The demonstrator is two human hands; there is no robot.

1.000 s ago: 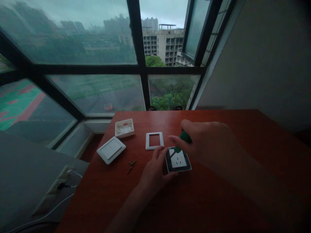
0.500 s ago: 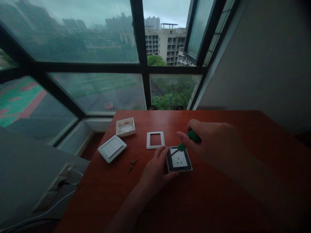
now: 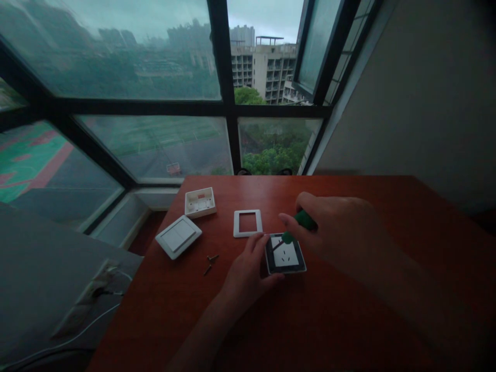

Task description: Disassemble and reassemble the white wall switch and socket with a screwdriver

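A wall socket point(image 3: 285, 257) with a white face and dark surround lies on the wooden table. My left hand point(image 3: 248, 266) grips its left side, fingers at the far left corner and thumb along the near edge. Closed around a green-handled screwdriver point(image 3: 305, 221), my right hand point(image 3: 341, 222) is above and to the right of the socket. The screwdriver's shaft slants down to the left, its tip at the socket's left side; the screw there is too small to make out. Just beyond the socket lies a white cover frame point(image 3: 248, 235).
Several loose screws point(image 3: 209, 262) lie left of my left hand. Farther left are a white switch panel point(image 3: 179, 237) and an open white mounting box point(image 3: 200, 202). The table point(image 3: 349, 320) ends near the windows; cables point(image 3: 89, 328) run along the wall at left.
My right hand and the screwdriver have shifted very slightly to the left, the handle turned a little. My left hand stays on the socket, and the other parts lie as before.
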